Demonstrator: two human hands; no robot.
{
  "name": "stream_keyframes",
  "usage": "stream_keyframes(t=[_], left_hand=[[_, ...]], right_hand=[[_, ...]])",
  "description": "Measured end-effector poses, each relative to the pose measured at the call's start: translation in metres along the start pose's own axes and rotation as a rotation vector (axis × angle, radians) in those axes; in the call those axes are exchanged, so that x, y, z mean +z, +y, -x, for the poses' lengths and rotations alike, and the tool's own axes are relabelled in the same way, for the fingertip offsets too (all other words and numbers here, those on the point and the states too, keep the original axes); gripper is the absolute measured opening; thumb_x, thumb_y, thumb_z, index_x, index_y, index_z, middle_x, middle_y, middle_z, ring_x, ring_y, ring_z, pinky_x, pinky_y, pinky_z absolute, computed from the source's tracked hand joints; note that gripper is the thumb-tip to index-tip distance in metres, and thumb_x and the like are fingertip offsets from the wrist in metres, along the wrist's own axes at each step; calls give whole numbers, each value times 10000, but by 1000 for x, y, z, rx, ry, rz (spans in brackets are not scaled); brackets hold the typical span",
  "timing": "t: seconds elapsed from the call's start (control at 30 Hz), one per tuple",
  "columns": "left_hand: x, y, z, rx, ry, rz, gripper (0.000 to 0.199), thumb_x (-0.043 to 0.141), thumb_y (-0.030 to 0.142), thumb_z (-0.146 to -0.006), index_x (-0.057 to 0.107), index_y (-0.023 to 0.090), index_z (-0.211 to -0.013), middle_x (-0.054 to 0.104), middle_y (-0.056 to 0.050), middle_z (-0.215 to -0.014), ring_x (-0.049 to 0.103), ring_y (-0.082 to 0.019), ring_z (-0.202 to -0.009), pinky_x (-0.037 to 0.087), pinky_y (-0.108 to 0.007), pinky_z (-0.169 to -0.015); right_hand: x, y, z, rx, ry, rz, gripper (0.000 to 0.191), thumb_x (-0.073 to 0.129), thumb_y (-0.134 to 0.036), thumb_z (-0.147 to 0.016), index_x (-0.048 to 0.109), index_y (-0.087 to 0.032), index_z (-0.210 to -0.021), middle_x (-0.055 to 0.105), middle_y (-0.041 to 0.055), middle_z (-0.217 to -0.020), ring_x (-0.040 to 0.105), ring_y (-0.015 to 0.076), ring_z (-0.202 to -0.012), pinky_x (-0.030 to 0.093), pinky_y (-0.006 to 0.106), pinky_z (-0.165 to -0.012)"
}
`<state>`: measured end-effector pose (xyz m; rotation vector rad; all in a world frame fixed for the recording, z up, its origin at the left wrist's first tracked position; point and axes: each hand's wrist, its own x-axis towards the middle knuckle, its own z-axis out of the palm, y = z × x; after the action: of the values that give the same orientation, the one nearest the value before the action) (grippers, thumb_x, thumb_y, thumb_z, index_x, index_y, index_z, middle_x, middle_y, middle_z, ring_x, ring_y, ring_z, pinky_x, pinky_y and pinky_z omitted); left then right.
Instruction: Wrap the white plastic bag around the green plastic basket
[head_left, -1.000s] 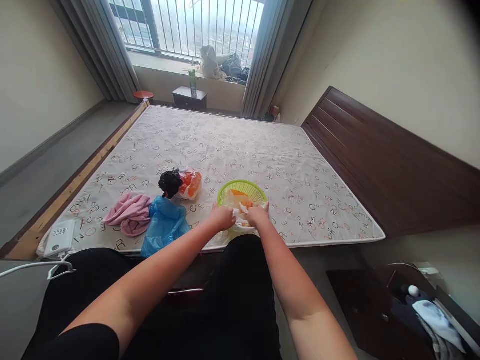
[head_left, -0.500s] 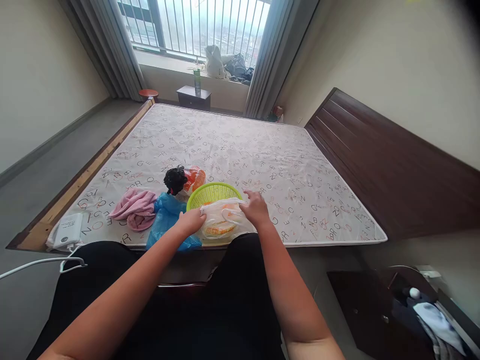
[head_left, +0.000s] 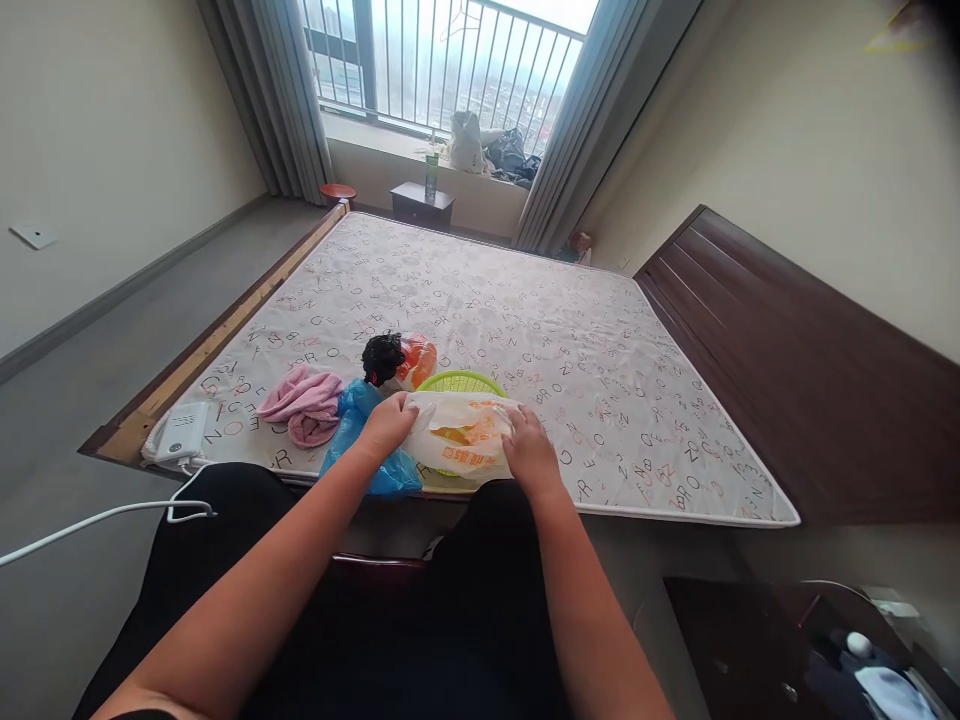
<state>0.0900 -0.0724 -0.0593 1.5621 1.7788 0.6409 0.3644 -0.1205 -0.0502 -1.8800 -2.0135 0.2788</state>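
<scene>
A white plastic bag (head_left: 472, 440) with orange print is stretched between my two hands, over the green basket (head_left: 461, 382). My left hand (head_left: 388, 424) pinches the bag's left edge. At its right edge, my right hand (head_left: 529, 450) grips the plastic with bent fingers. The bag covers most of the basket, whose far rim shows behind it. Beside my left hand a crumpled blue bag (head_left: 375, 450) lies on the mattress edge. Just beyond are a black bundle (head_left: 382, 358) and a red-orange bag (head_left: 418, 360).
A pink towel (head_left: 304, 402) and a white controller box (head_left: 184, 430) with a cable lie at the left of the mattress (head_left: 480, 290). A dark headboard (head_left: 787, 370) stands on the right. At the lower right is a dark cabinet (head_left: 727, 640) with cloth on it.
The white bag is now spread wider and flatter, its orange print showing and more of the basket covered. My right hand has closed from spread fingers onto the bag's edge. The view has shifted left.
</scene>
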Motion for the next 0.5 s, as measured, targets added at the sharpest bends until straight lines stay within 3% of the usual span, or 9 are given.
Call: stream_keyframes(t=[0.1, 0.13, 0.17, 0.2, 0.27, 0.3, 0.37, 0.5], left_hand=[[-8, 16, 23, 146, 240, -47, 458, 633, 307, -845, 593, 145, -1272, 678, -142, -1213, 629, -272, -1128, 480, -382, -999], [-7, 27, 35, 272, 370, -98, 446, 654, 319, -838, 598, 147, -1246, 648, -159, -1256, 583, -290, -1201, 439, -414, -1059], [-4, 39, 48, 414, 419, -133, 323, 632, 328, -864, 631, 163, -1142, 650, -152, -1227, 567, -288, -1217, 417, -424, -1084], [1, 52, 59, 550, 378, -164, 197, 598, 330, -894, 649, 183, -1015, 671, -130, -1138, 581, -272, -1178, 421, -417, -1077], [15, 74, 69, 723, 104, -282, 195, 520, 341, -949, 660, 206, -937, 693, -96, -1037, 611, -255, -1108, 448, -395, -1026], [23, 82, 67, 699, -43, -366, 236, 478, 343, -974, 669, 207, -990, 698, -97, -1048, 626, -251, -1080, 465, -384, -990], [39, 87, 50, 493, -311, -573, 323, 397, 317, -1013, 671, 207, -1143, 698, -118, -1152, 652, -251, -1060, 484, -373, -936], [52, 65, -2, 306, -461, -730, 307, 591, 250, -900, 729, 85, -1118, 716, -229, -1097, 684, -352, -996, 498, -447, -898]], right_hand=[[-4, 20, -10, -24, 262, -201, 283, 426, -185, -966, 636, -173, -1157, 648, 146, -1190, 586, 260, -1173, 481, 442, -1042], [-7, 21, -12, -35, 327, -261, 253, 427, -225, -982, 641, -177, -1108, 665, 131, -1112, 607, 252, -1110, 497, 428, -1011], [-9, 18, -12, -46, 370, -315, 239, 434, -268, -996, 641, -185, -1081, 672, 116, -1068, 620, 244, -1063, 510, 416, -979], [-12, 13, -12, -60, 391, -367, 239, 438, -304, -1008, 640, -193, -1073, 676, 105, -1054, 627, 236, -1040, 517, 404, -959], [-16, 0, -9, -91, 390, -463, 253, 433, -343, -1026, 635, -206, -1092, 681, 92, -1095, 632, 218, -1066, 513, 385, -966], [-18, -6, -8, -102, 381, -505, 263, 427, -352, -1033, 633, -211, -1113, 681, 87, -1132, 629, 211, -1101, 504, 379, -987], [-21, -11, -7, -88, 364, -562, 286, 417, -374, -1043, 630, -224, -1163, 676, 77, -1198, 617, 201, -1160, 485, 375, -1025], [-28, 6, -10, 102, 426, -596, 363, 392, -418, -1041, 589, -221, -1273, 654, 95, -1262, 611, 225, -1189, 481, 432, -1048]])
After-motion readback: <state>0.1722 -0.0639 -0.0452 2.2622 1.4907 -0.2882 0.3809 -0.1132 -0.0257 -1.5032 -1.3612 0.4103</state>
